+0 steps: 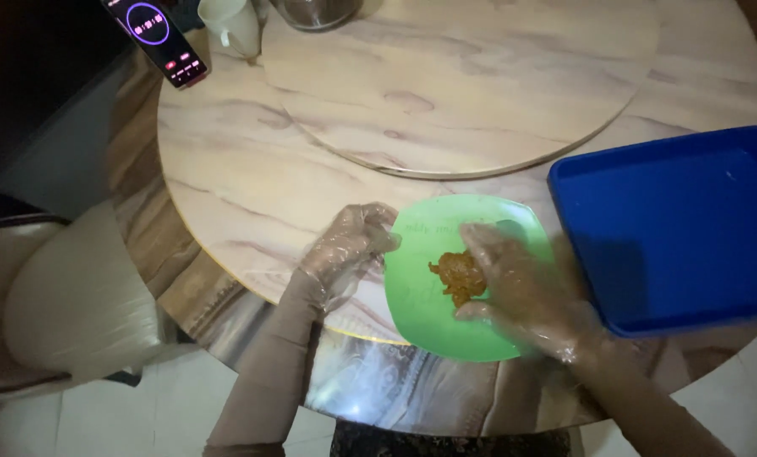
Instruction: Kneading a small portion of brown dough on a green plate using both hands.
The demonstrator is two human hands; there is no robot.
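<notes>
A green plate (429, 315) lies on the round marble table near its front edge. A small lump of brown food (459, 275) sits in the middle of the plate. My left hand (349, 245), in a clear plastic glove, grips the plate's left rim. My right hand (526, 292), also gloved, rests over the plate's right half with its fingers touching the brown food, the thumb below it.
A blue square tray (674, 228) stands right of the plate. A round turntable (463, 85) fills the table's middle. At the far left edge are a phone with a lit screen (157, 38), a white cup (230, 25) and a metal pot (315, 10). A cream chair (65, 305) is at the left.
</notes>
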